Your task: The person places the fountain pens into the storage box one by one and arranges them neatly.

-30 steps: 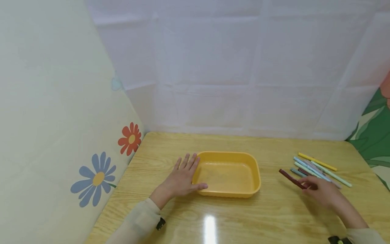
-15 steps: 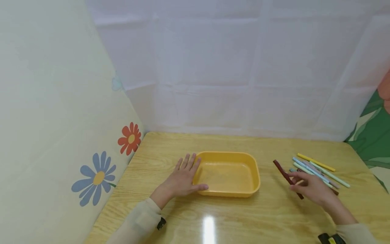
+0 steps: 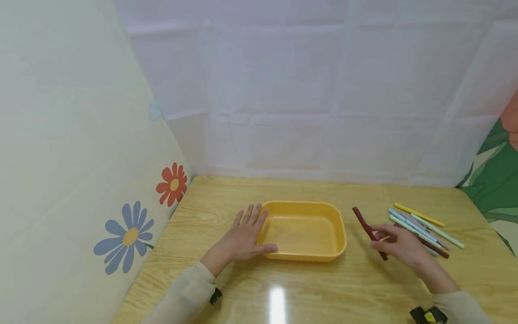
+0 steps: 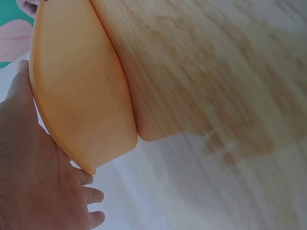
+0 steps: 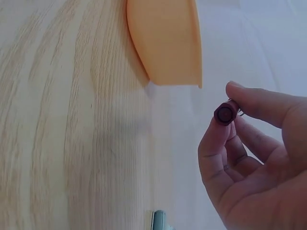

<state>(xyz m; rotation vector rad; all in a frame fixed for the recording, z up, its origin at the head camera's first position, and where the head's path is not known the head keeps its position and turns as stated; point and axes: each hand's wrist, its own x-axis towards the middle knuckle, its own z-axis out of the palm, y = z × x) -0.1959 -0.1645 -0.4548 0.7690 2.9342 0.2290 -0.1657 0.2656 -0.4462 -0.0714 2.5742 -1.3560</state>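
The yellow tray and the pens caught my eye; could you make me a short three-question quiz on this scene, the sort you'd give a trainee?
1. True or false: the left hand touches the yellow tray.
2. What does the right hand hold?
3. Fill in: in the head view, the loose pens lie to the ____ of the tray.

Key:
1. True; its thumb reaches over the rim.
2. A dark red pen.
3. Right.
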